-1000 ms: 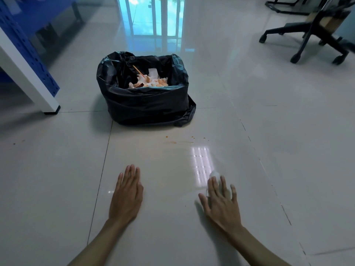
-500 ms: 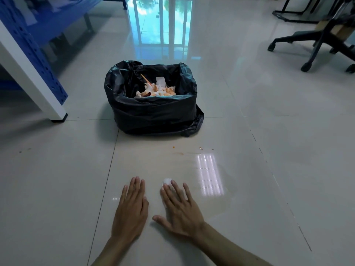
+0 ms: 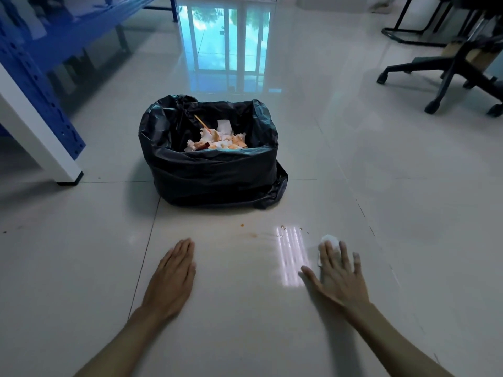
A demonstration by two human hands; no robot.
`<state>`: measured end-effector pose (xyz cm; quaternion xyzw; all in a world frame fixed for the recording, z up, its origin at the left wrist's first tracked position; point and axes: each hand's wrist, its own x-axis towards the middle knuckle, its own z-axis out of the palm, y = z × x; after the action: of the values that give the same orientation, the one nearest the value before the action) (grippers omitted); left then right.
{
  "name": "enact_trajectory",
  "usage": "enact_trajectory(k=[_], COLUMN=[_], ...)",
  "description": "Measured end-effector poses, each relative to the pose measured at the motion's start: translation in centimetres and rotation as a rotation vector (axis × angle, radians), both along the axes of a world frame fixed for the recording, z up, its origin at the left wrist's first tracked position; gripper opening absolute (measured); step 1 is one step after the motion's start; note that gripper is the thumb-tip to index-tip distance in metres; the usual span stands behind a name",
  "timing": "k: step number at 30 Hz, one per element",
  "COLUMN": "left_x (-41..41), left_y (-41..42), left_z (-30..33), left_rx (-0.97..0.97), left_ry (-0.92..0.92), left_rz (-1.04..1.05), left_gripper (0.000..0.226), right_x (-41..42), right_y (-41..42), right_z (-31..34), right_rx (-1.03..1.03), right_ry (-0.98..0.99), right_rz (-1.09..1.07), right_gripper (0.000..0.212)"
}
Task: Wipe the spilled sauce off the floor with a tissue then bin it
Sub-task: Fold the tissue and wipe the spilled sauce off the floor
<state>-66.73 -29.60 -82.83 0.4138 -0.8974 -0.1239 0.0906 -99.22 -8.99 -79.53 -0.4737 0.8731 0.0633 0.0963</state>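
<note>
**Gloss underfoot, crinkle in the bin**

The tiled floor (image 3: 353,164) is showing glossy and smooth, mirroring window light. The bin liner (image 3: 212,172) is looking like thin black plastic, wrinkled and faintly shiny. The tissue (image 3: 328,239) is reading as soft, matt white paper. The far-left shelving (image 3: 40,85) is appearing as painted perforated metal.

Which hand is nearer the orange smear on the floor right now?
Left, narrowly. The left hand lies flat, down-left of the orange smear; the right hand, pressing the tissue, is farther off to its right.
</note>
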Motion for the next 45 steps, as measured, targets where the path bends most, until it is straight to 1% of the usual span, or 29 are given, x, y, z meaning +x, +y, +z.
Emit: enact_trajectory(k=[5, 9, 12, 15, 19, 22, 25, 27, 29, 30, 32, 34, 36, 37, 40, 41, 45], left_x=[-0.7, -0.5, -0.7, -0.6, -0.4, -0.4, -0.5, -0.5, -0.6, -0.6, -0.6, -0.5, -0.6, -0.5, -0.1, 0.2, 1.5], left_y=[-0.9, -1.2, -1.1, -1.3, -1.5, -1.3, -1.2, -1.0, -1.0, -1.0, -1.0, -0.9, -0.7, -0.4, 0.4, 0.9, 3.0], left_z=[-0.4, -0.9, -0.8, -0.9, -1.3, -1.1, -0.7, -0.5, -0.5, -0.5, -0.5, -0.7, -0.8, -0.8, -0.9, -0.8, -0.5], left_rx=[-0.001, 0.032, 0.045, 0.056, 0.092, 0.070, 0.071, 0.065, 0.054, 0.054, 0.052, 0.050, 0.049, 0.053, 0.057, 0.062, 0.074], left_ry=[0.037, 0.076, 0.093, 0.100, 0.115, 0.125, 0.136, 0.140, 0.130, 0.126, 0.111, 0.090, 0.068, 0.060, 0.034, 0.021, 0.020], left_rz=[0.026, 0.040, 0.041, 0.042, 0.040, 0.035, 0.045, 0.046, 0.038, 0.036, 0.034, 0.036, 0.044, 0.055, 0.048, 0.036, 0.044], left_gripper=[0.057, 0.056, 0.055, 0.056, 0.056, 0.055, 0.055, 0.054, 0.054, 0.055, 0.055, 0.056, 0.057, 0.058, 0.060, 0.060, 0.060], right_x=[-0.8, 1.8, 6.1, 11.0, 15.8, 15.9, 13.6, 11.0, 7.2, 5.1, 0.8, -2.1, -2.6, -2.1, 0.3, 1.2, 5.2], right_y=[-3.6, -8.9, -13.1, -16.6, -17.6, -16.3, -14.6, -13.0, -11.1, -10.1, -7.3, -4.7, -3.0, -2.6, -3.2, -3.7, -6.7], right_z=[-0.5, -0.9, -0.8, -0.9, -1.5, -2.3, -2.2, -2.0, -2.1, -1.8, -1.1, -0.7, -0.2, 0.0, -0.1, -0.1, -0.1], right_rx=[-0.078, -0.137, -0.186, -0.217, -0.226, -0.303, -0.317, -0.315, -0.273, -0.193, -0.082, -0.002, 0.025, 0.013, -0.044, -0.051, -0.098], right_ry=[-0.050, -0.109, -0.167, -0.218, -0.238, -0.169, -0.114, -0.102, -0.042, -0.021, 0.040, 0.018, 0.007, 0.006, -0.019, -0.027, -0.071], right_rz=[-0.068, -0.006, 0.113, 0.286, 0.481, 0.561, 0.605, 0.559, 0.429, 0.339, 0.184, 0.068, 0.000, -0.026, -0.111, -0.114, -0.001], right_gripper=[0.102, 0.095, 0.093, 0.090, 0.074, 0.066, 0.063, 0.061, 0.063, 0.069, 0.088, 0.105, 0.112, 0.110, 0.093, 0.091, 0.091])
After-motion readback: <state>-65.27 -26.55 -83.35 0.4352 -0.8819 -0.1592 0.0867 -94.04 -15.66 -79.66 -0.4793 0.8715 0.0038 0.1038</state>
